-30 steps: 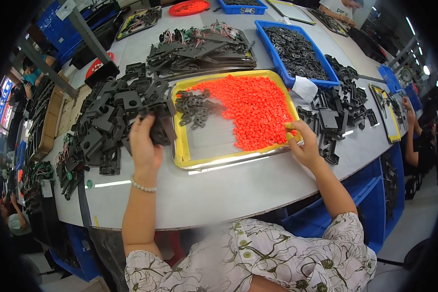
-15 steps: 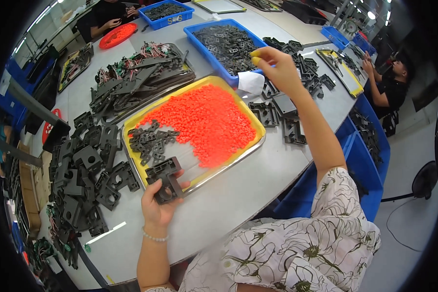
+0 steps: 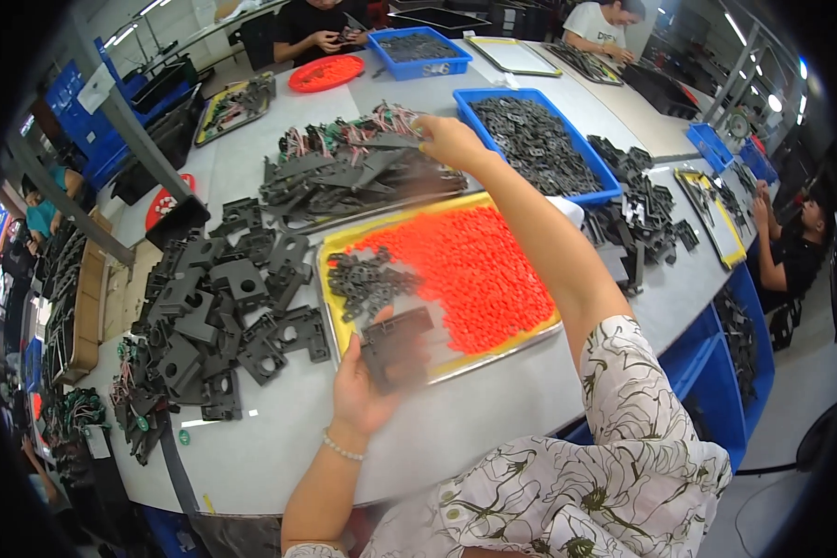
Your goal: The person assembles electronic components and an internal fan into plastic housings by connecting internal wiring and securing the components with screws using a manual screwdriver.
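My left hand (image 3: pixel 366 398), with a beaded bracelet at the wrist, holds a black plastic housing (image 3: pixel 392 352) over the near edge of the yellow-rimmed tray (image 3: pixel 329 316); motion blurs the part. My right hand (image 3: pixel 458 147) reaches far forward, its yellow-covered fingertips bent together at the right end of a heap of long black parts with wires (image 3: pixel 344 177). Whatever sits between those fingertips cannot be made out. Inside the tray lie many small red-orange pieces (image 3: pixel 493 279) and a cluster of small black pieces (image 3: pixel 367 282).
Left of the tray spreads a pile of black housings (image 3: pixel 219 288). A blue bin (image 3: pixel 614 191) of small black parts stands behind it, with more black parts (image 3: pixel 656 209) to the right. Co-workers sit around the table. A red plate (image 3: pixel 325 74) and another blue bin (image 3: pixel 418 70) stand farther back.
My right hand has moved left from the blue bin's edge to the wired heap. My left hand still holds the housing, now turned and blurred. The whole view has shifted.
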Demonstrator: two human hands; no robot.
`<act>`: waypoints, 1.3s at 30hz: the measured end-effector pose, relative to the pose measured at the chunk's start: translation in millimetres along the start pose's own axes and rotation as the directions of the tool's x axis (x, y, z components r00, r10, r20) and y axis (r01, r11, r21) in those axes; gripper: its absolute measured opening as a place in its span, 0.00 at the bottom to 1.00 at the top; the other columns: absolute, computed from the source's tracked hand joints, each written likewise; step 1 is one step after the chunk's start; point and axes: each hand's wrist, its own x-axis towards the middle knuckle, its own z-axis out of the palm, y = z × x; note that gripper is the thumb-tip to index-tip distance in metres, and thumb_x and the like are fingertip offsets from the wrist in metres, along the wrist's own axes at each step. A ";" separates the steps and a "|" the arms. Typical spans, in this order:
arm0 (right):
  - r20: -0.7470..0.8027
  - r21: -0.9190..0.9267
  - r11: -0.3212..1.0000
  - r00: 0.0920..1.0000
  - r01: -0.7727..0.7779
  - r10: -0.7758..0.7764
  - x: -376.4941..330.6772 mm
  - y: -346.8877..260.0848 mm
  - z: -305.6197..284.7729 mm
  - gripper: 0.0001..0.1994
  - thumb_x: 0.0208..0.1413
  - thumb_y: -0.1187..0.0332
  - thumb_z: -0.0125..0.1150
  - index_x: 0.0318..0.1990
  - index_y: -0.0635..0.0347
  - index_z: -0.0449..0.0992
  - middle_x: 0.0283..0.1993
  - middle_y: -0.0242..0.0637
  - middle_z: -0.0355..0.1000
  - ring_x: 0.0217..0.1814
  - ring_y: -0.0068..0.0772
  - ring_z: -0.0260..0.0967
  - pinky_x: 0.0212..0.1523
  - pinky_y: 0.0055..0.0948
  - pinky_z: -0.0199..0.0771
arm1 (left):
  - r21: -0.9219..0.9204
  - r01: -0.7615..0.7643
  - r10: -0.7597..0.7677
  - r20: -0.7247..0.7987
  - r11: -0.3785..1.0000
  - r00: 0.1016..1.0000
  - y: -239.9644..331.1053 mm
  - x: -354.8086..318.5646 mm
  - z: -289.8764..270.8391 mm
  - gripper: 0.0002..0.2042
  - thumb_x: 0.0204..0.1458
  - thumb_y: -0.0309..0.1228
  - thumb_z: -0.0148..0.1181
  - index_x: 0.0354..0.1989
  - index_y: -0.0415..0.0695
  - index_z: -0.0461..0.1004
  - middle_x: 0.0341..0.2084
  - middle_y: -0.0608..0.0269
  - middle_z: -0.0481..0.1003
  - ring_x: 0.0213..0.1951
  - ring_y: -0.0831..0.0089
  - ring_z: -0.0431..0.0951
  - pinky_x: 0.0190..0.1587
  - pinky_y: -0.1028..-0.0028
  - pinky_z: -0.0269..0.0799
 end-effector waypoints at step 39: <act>-0.120 0.864 0.489 0.992 0.123 -0.038 -60.7 -88.7 -144.0 0.11 0.55 0.67 0.48 0.41 0.65 0.70 0.21 0.24 0.59 0.22 0.15 0.53 0.25 0.18 0.57 | -0.046 -0.320 0.317 -0.065 0.946 0.946 27.1 -15.0 -2.7 0.33 0.49 0.63 0.38 0.59 0.57 0.54 0.36 0.58 0.69 0.35 0.65 0.70 0.35 0.68 0.68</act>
